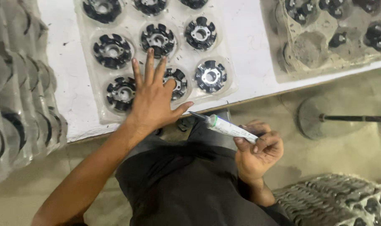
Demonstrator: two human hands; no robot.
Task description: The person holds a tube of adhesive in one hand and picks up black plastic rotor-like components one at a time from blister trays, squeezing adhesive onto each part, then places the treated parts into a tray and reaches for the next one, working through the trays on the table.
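Head view, looking down at the bench edge. I see the left hand [150, 98] flat and released, fingers spread, palm down on the clear tray [88, 90]. It holds nothing. Fingertips reach toward the middle row; the palm covers the gap between 2 front-row parts.

The tray sits on the white table [249, 46], its front edge close to the table edge. It carries black round stators, each in its own pocket. I count 3 in the front row, 3 in the middle, and 3 more cut off at the top. Front-left stator [120, 93] is just beside the left hand's heel; the front-middle one [176, 83] is partly under the fingers; the front-right one [210, 76] is clear of the hand.

Right hand [257, 150] is clenched around a white tube [228, 127], held below the table edge, over my lap. The tube's dark nozzle points up-left toward the left thumb, near it but not touching. Nozzle tip is off the tray.

2nd tray [324, 50] at top right, dusty, with a few dark parts, well apart from both hands. Stacked empty trays [19, 100] on the left. More stacked trays [337, 201] at bottom right. A round stand base [312, 117] sits on the floor on the right.
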